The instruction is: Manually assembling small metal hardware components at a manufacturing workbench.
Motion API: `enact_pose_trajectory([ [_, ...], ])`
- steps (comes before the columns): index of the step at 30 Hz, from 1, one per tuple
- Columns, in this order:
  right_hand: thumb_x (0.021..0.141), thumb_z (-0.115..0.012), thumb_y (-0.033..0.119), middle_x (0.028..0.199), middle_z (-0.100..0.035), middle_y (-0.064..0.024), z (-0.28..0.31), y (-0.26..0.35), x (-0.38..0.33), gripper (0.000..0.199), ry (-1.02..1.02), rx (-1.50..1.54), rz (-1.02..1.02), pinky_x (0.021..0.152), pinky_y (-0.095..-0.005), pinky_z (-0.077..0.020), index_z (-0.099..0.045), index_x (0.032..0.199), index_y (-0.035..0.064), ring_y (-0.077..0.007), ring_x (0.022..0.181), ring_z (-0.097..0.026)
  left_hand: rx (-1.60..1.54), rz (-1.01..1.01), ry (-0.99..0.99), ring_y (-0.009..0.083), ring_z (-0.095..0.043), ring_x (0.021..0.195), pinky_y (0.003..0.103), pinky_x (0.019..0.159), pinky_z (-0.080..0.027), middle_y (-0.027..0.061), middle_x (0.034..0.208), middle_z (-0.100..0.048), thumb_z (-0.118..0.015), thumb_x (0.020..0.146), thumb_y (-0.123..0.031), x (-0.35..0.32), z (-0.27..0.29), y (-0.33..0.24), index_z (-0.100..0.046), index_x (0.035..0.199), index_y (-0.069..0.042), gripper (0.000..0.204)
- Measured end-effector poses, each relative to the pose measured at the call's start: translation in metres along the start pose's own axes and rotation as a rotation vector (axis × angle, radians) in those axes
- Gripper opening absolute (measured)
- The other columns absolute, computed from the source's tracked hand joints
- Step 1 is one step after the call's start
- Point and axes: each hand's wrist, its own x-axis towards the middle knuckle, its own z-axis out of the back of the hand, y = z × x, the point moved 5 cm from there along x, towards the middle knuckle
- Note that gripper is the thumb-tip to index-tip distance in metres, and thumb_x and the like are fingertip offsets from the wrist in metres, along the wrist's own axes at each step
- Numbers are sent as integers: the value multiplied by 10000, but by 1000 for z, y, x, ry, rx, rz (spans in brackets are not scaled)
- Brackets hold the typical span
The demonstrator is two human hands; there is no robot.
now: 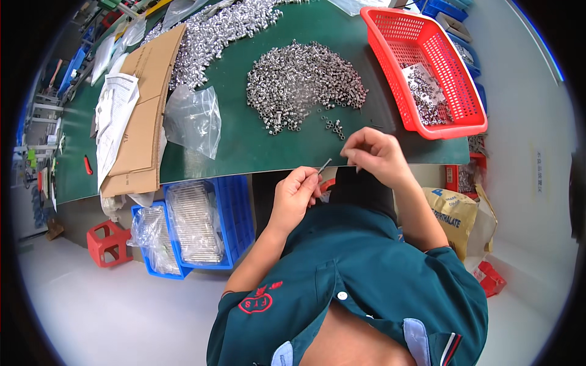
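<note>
My left hand [296, 194] is closed in a pinch just off the table's near edge. Between its thumb and forefinger sits a thin grey metal rod [326, 165], its tip pointing up and to the right. My right hand [381, 157] is to the right of the rod and apart from it, over the same edge. Its thumb and fingers are bent together; whatever they pinch, if anything, is too small to make out. Beyond both hands lies a broad pile of small metal rings [299, 79], with several loose rings [332, 125] between the pile and my right hand.
A red perforated basket [452, 129] with small metal parts stands at the right of the green table [229, 73]. Shinier metal pieces [226, 27] heap up at the back. On the left are cardboard [137, 143] and a clear plastic bag [194, 119]. Blue crates [238, 219] sit below.
</note>
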Motion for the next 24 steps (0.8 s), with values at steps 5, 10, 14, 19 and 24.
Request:
enact_pose_trajectory([
  [5, 821, -608, 30, 757, -624, -81, -18, -19, -9, 62, 158, 609, -219, 489, -219, -450, -574, 870, 10, -101, 585, -565, 146, -117, -1, 51, -496, 562, 202, 520, -413, 4, 654, -567, -521, 928, -117, -3, -5, -13, -598, 906, -12, 132],
  [10, 831, -591, 45, 732, -609, -76, -25, -27, -11, 60, 179, 787, -359, 467, -223, -410, -579, 878, 10, -103, 557, -540, 282, -243, 1, 61, -520, 588, 204, 526, -428, 11, 683, -566, -523, 930, -113, -7, -5, -20, -601, 904, 4, 143],
  [14, 835, -589, 46, 733, -607, -77, -28, -28, -13, 65, 182, 791, -408, 467, -222, -395, -580, 886, 6, -100, 554, -530, 325, -266, -7, 66, -521, 585, 210, 523, -429, 16, 677, -561, -528, 926, -106, -9, -5, -22, -597, 901, 5, 133],
  [19, 842, -597, 47, 764, -646, -66, -29, -28, -15, 61, 249, 860, -420, 498, -203, -447, -603, 900, 26, -80, 581, -572, 417, -418, -43, 78, -520, 577, 213, 517, -423, 22, 677, -556, -537, 921, -106, -12, -5, -29, -594, 901, 7, 127],
  [24, 845, -606, 53, 731, -617, -61, -28, -17, -18, 73, 133, 595, -317, 499, -220, -437, -588, 887, -4, -92, 580, -550, 430, -428, -46, 77, -517, 575, 212, 517, -422, 17, 686, -560, -540, 921, -109, -13, -3, -30, -595, 900, 5, 128],
])
